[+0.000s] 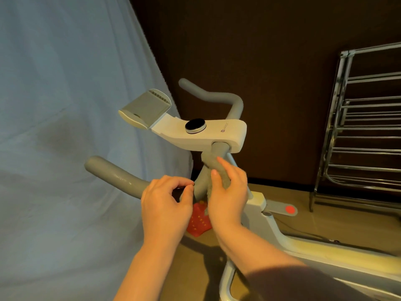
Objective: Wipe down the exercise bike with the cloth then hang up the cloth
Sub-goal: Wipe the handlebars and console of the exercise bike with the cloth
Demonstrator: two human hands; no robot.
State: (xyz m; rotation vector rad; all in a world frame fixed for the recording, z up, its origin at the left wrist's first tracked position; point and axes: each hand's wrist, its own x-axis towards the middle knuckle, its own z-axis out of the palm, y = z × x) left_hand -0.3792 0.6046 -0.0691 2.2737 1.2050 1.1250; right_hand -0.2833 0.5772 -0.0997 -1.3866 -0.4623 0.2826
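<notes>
While wrapping the handlebar (201,181), the cloth (219,168) sits under right fingers (217,177).

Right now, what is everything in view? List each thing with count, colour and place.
bike: one, white frame with grey handlebars, centre
knob: one, black and silver, on the bike's console
holder: one, grey and white, front of the console
cloth: one, grey, wrapped on the bar below the console
rack: one, chrome, far right
sheet: one, pale blue, hanging at left
red item: one, red with dots, on the floor behind the hands
left hand: one, fingers curled, beside the handlebar
right hand: one, holds the cloth
</notes>
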